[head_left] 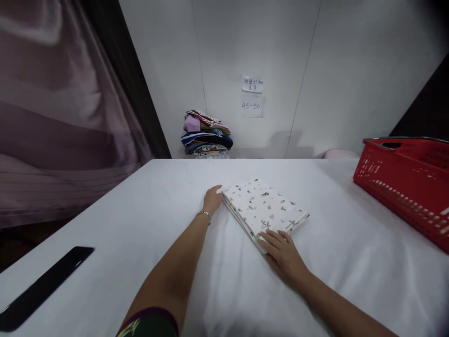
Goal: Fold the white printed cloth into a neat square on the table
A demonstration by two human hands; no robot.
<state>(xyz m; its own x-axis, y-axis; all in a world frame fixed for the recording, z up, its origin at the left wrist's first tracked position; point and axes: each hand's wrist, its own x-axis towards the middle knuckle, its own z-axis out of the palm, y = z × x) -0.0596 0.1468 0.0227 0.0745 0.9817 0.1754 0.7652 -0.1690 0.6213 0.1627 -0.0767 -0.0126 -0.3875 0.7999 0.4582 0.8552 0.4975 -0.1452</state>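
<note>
A folded white tablecloth [250,201] with small scattered prints lies at an angle in the middle of the white-covered table. Its layered edge faces left. My left hand [212,200], a bracelet at its wrist, touches the left corner, with an outstretched finger reaching the edge; its other fingers are partly hidden. At the near corner, my right hand [283,255] rests with its fingers extended over the top layer. The underside of this hand is hidden.
A red perforated basket [403,187] stands at the table's right side. Folded fabrics [206,135] are stacked by the back wall, below handwritten paper notes [252,96]. A dark flat strip [45,285] lies at the near left; a pinkish curtain [70,117] hangs left.
</note>
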